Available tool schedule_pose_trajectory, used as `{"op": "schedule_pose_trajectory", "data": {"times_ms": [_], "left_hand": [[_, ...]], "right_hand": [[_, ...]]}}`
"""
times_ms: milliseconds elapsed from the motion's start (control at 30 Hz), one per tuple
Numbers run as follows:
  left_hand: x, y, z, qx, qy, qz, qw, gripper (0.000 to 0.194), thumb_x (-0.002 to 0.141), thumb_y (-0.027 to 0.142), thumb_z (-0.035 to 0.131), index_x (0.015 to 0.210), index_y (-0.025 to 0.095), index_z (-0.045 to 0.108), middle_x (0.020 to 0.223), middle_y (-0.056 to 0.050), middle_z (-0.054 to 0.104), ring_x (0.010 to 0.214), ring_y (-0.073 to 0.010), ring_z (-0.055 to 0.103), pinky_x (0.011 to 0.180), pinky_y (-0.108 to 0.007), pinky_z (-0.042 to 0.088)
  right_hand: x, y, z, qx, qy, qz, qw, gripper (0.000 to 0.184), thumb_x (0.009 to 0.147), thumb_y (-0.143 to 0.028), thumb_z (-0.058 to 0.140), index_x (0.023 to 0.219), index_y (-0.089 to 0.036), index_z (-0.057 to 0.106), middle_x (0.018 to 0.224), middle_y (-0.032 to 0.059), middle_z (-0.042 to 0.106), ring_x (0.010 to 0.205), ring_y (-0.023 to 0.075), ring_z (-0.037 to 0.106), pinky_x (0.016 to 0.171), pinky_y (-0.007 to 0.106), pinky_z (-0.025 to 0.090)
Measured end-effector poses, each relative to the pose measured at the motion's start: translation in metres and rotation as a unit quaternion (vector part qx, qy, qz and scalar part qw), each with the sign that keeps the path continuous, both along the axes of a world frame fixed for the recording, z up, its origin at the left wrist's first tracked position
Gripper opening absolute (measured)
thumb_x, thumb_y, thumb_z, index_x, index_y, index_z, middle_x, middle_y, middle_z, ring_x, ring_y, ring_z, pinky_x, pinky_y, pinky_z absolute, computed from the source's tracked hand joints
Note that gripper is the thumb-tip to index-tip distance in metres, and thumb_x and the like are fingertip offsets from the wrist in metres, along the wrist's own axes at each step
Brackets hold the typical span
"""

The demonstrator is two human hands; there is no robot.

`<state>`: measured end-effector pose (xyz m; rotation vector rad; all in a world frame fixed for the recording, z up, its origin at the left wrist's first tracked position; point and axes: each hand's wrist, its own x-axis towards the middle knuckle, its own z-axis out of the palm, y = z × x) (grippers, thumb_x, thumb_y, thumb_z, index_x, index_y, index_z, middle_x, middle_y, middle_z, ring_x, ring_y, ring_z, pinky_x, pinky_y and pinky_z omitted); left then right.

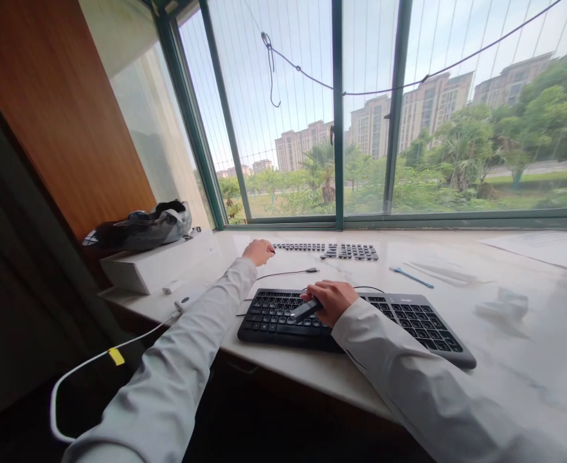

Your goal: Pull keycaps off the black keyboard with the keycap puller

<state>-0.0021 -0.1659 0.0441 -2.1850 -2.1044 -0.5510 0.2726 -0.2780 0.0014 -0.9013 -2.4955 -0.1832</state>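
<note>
A black keyboard (409,321) lies on the white window counter (505,360) in front of me. My right hand (332,301) rests on its middle, fingers closed round a small dark tool (304,310) whose tip points left over the keys. My left hand (258,251) reaches further back, fingers curled at the left end of a row of loose dark keycaps (326,250) laid out near the window. Whether it pinches a keycap I cannot make out.
A white box (143,267) with a dark bag (141,228) on it sits at the counter's left end. A thin cable (288,272) and a blue stick (413,277) lie behind the keyboard. Crumpled plastic (503,303) and paper sheets (544,247) lie to the right. A white cable (81,366) hangs off the left edge.
</note>
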Motion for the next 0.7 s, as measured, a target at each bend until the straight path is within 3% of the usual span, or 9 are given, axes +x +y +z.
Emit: {"op": "schedule_pose_trajectory", "data": {"times_ms": [200,400,700], "left_hand": [[-0.008,0.062,-0.021,-0.038,0.028,0.024,0.999,0.019,0.077,0.028,0.064,0.095,0.024,0.07,0.095,0.002,0.074,0.057,-0.0089,0.064,0.073,-0.022,0.05],[-0.019,0.114,-0.037,-0.028,0.069,0.046,0.996,0.02,0.075,0.031,0.067,0.094,0.03,0.07,0.104,0.002,0.072,0.092,-0.0178,0.065,0.083,-0.026,0.045],[-0.02,0.165,-0.06,-0.02,0.12,0.057,0.991,0.023,0.078,0.036,0.062,0.099,0.031,0.07,0.108,-0.002,0.07,0.098,-0.0208,0.062,0.086,-0.028,0.043]], "right_hand": [[-0.002,0.004,0.001,0.013,-0.043,-0.002,0.999,0.026,0.093,-0.035,0.044,0.084,-0.02,0.063,0.082,0.0056,0.069,0.076,0.0188,0.063,0.063,0.029,0.036],[-0.004,0.002,0.005,0.001,-0.074,-0.005,0.997,0.022,0.092,-0.032,0.045,0.087,-0.019,0.063,0.086,0.0076,0.068,0.079,0.0206,0.063,0.064,0.031,0.038],[-0.009,0.001,0.0,-0.006,-0.069,0.008,0.998,0.019,0.09,-0.031,0.048,0.086,-0.018,0.061,0.085,0.0071,0.068,0.079,0.0203,0.062,0.066,0.032,0.039]]}}
